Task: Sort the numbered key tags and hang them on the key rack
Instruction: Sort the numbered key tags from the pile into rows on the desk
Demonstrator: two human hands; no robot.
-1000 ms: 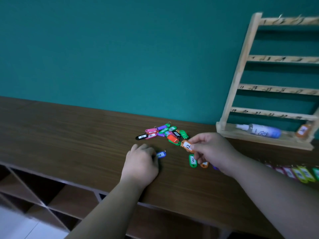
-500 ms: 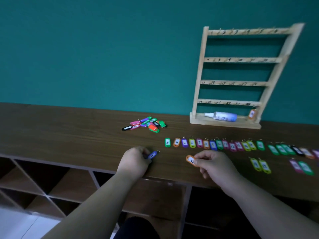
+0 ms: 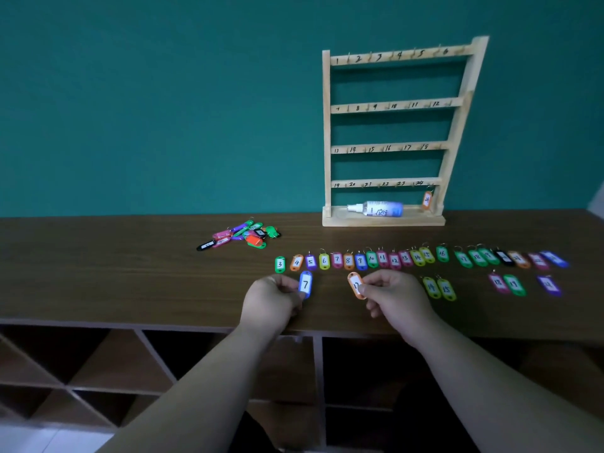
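My left hand pinches a blue key tag marked 7 above the table's front part. My right hand pinches an orange key tag whose number its fingers partly cover. Behind both hands a long row of sorted tags runs rightward from number 3. A few more tags lie in a second row nearer me. A loose pile of unsorted tags lies at the back left. The wooden key rack stands against the wall, and one orange tag hangs at its lower right.
A white spray bottle lies on the rack's base. The brown wooden table has open cubby shelves under its front edge. A teal wall rises behind it.
The view has pulled back and swung right, bringing the whole rack and tag row into sight. Both hands have drawn back from the pile with their tags and lifted them, labels up.
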